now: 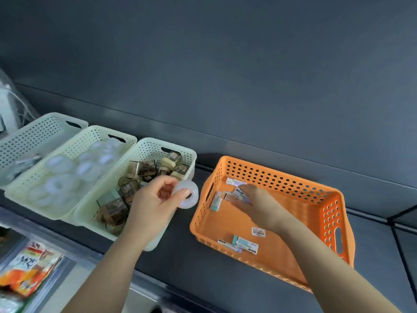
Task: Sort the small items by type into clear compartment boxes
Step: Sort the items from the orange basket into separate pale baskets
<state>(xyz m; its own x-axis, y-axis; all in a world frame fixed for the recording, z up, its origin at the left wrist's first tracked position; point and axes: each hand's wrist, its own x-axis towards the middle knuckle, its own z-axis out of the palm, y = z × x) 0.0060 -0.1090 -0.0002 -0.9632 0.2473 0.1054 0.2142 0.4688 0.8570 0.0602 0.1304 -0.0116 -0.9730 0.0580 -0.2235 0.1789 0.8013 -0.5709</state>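
Note:
My left hand (155, 197) pinches a clear tape roll (187, 194) between thumb and fingers, above the gap between the nearest pale basket and the orange basket (316, 213). My right hand (257, 204) reaches into the orange basket, its fingers over small wrapped erasers (239, 194); whether it grips one is unclear. More erasers (244, 243) lie near the orange basket's front wall. The middle pale basket (94, 136) holds several clear tape rolls (61, 163). The nearest pale basket (171, 145) holds several small brown boxed items (146, 170).
A third pale basket (45, 123) stands at the far left with blurred white items. Below the dark shelf, at lower left, lie colourful packets (29, 272) in a clear bin. A dark wall rises behind the baskets. A white sticker (258, 232) lies in the orange basket.

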